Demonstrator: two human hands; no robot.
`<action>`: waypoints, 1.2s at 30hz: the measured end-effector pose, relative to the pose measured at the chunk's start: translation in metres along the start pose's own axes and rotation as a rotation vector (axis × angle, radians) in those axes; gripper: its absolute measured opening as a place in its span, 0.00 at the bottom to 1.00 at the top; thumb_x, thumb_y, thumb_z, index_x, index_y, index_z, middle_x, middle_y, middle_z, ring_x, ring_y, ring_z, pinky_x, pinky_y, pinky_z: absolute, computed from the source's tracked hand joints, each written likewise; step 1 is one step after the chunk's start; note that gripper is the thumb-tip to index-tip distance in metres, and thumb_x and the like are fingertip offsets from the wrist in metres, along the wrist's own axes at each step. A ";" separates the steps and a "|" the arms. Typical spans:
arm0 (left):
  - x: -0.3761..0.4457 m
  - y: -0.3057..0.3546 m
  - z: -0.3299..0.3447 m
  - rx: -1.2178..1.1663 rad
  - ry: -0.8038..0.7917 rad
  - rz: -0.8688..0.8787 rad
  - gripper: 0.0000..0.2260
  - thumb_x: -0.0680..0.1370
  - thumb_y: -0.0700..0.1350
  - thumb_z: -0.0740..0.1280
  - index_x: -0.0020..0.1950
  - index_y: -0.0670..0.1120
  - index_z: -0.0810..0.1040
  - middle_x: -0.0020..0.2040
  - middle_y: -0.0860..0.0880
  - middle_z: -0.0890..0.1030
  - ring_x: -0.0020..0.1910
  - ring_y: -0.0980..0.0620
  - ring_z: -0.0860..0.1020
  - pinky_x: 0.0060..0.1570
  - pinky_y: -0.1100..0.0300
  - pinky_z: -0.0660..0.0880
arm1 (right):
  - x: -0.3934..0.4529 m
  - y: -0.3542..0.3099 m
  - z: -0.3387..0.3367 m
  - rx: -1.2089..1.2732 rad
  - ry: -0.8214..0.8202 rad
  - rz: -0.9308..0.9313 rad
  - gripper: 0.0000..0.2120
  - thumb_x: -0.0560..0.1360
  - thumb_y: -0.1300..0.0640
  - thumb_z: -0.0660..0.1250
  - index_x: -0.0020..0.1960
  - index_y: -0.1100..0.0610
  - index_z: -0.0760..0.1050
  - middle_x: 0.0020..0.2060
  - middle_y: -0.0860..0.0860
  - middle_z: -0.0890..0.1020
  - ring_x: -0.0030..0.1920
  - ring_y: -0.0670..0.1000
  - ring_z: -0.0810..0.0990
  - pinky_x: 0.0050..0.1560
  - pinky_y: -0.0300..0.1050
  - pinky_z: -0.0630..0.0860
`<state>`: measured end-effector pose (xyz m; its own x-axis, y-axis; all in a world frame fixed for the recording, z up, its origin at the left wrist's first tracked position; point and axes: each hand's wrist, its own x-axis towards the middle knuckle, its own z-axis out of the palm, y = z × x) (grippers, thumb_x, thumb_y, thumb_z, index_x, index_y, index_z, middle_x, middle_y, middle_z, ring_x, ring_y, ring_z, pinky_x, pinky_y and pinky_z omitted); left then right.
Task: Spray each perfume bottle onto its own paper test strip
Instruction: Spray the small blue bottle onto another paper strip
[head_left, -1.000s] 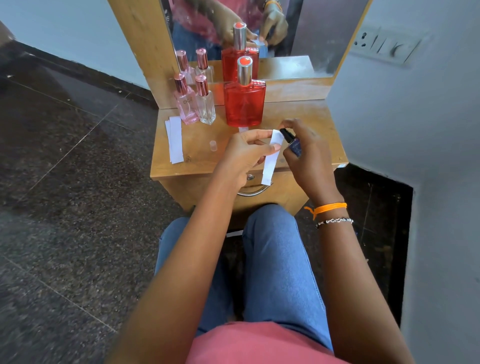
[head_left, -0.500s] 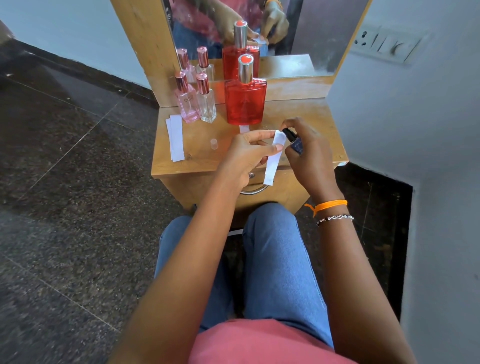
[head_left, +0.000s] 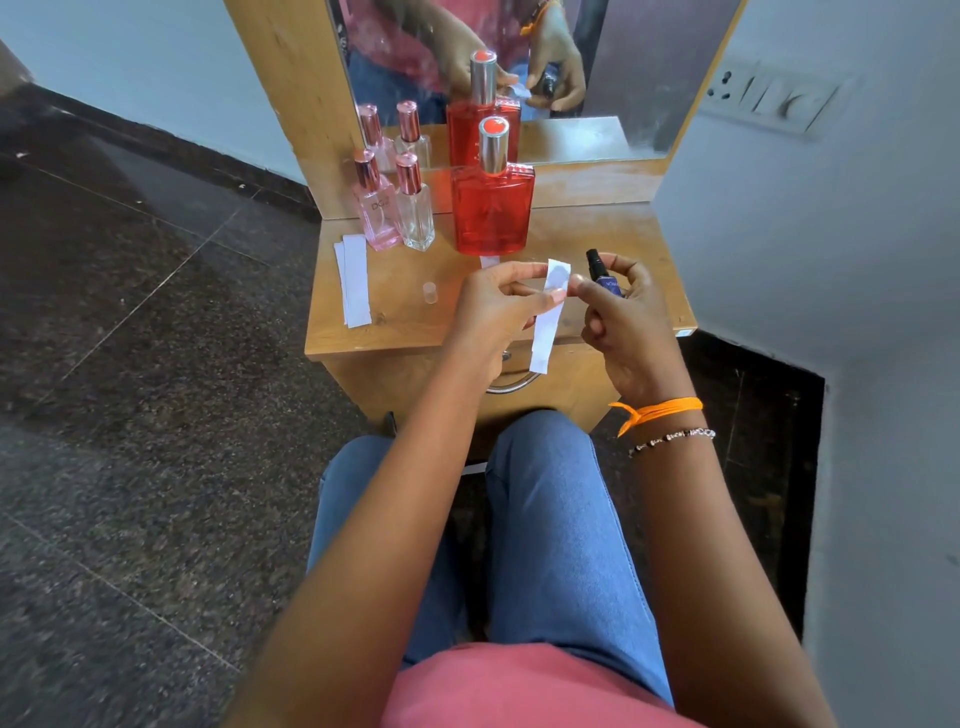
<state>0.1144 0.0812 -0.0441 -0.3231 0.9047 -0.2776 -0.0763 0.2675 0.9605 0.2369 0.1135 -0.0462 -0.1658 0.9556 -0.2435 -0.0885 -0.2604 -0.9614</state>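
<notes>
Over table (head_left: 405, 291), L hand (head_left: 493, 312) pinches strip (head_left: 549, 317), R hand (head_left: 623, 322) grips blue bottle (head_left: 605, 278)

A small wooden table (head_left: 395, 322) stands against a pale wall (head_left: 831, 218), with a metal drawer handle (head_left: 511, 387) on its front. A wood-framed mirror (head_left: 649, 78) rises from its back edge. The floor (head_left: 130, 415) is dark speckled stone in large tiles, with a dark skirting along the left wall. A switch panel (head_left: 769, 96) sits on the right wall. Light is soft and even
</notes>
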 end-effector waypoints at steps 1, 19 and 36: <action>0.000 0.000 0.000 0.010 0.006 0.003 0.15 0.71 0.38 0.73 0.56 0.44 0.79 0.34 0.52 0.75 0.32 0.59 0.73 0.37 0.66 0.71 | 0.001 -0.001 0.001 0.018 -0.007 0.012 0.15 0.75 0.65 0.67 0.59 0.56 0.68 0.35 0.50 0.72 0.23 0.42 0.66 0.23 0.32 0.64; -0.006 -0.006 -0.039 0.693 0.460 0.359 0.23 0.71 0.37 0.70 0.64 0.48 0.73 0.60 0.47 0.73 0.59 0.46 0.70 0.61 0.55 0.68 | 0.080 -0.002 0.016 -0.520 0.133 -0.299 0.15 0.69 0.64 0.70 0.53 0.59 0.71 0.46 0.52 0.77 0.44 0.49 0.76 0.45 0.42 0.76; 0.011 -0.019 -0.049 0.632 0.412 0.325 0.06 0.75 0.37 0.66 0.47 0.45 0.81 0.48 0.49 0.82 0.47 0.53 0.79 0.50 0.58 0.75 | 0.071 0.009 0.018 -0.645 0.228 -0.445 0.15 0.72 0.58 0.71 0.55 0.60 0.71 0.48 0.54 0.78 0.47 0.49 0.77 0.46 0.34 0.74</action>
<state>0.0656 0.0699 -0.0644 -0.5675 0.8077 0.1596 0.5869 0.2609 0.7665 0.2061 0.1765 -0.0701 -0.0385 0.9734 0.2258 0.4956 0.2148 -0.8416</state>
